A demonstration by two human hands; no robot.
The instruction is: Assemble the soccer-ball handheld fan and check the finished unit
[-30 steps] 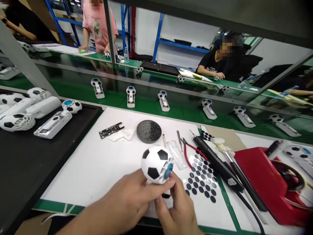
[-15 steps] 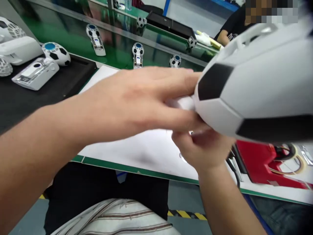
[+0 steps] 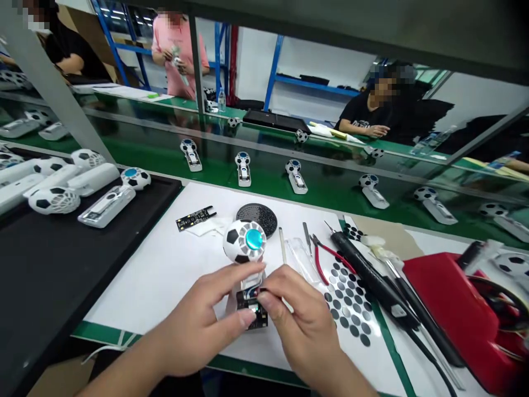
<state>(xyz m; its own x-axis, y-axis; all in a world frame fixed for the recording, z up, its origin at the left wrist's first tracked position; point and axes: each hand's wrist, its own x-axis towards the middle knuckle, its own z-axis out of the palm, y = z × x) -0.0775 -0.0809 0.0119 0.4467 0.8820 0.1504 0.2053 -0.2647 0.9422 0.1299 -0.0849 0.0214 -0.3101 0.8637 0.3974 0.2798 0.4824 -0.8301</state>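
A football-patterned handheld fan (image 3: 236,247) stands before me, its round blue disc facing up. Its handle is largely hidden by my hands; a black circuit board (image 3: 258,320) with a small green light shows between them. My left hand (image 3: 202,314) grips the fan's handle from the left, thumb across the board and forefinger along the neck. From the right, my right hand (image 3: 303,317) is closed in a pinch over the board's upper end, near thin coloured wires (image 3: 253,293). What exactly its fingertips hold is hidden.
A black tray (image 3: 53,275) with more fans is at left. Behind the fan lie a loose circuit board (image 3: 196,218) and a black round mesh (image 3: 257,218). Pliers (image 3: 320,264), black dot stickers (image 3: 349,298), a soldering iron (image 3: 363,270) and a red stand (image 3: 442,298) are right.
The fan has gone from close up at the upper right down to the table's middle. My right hand has moved from beneath it to a pinch at the board. The view has lifted.
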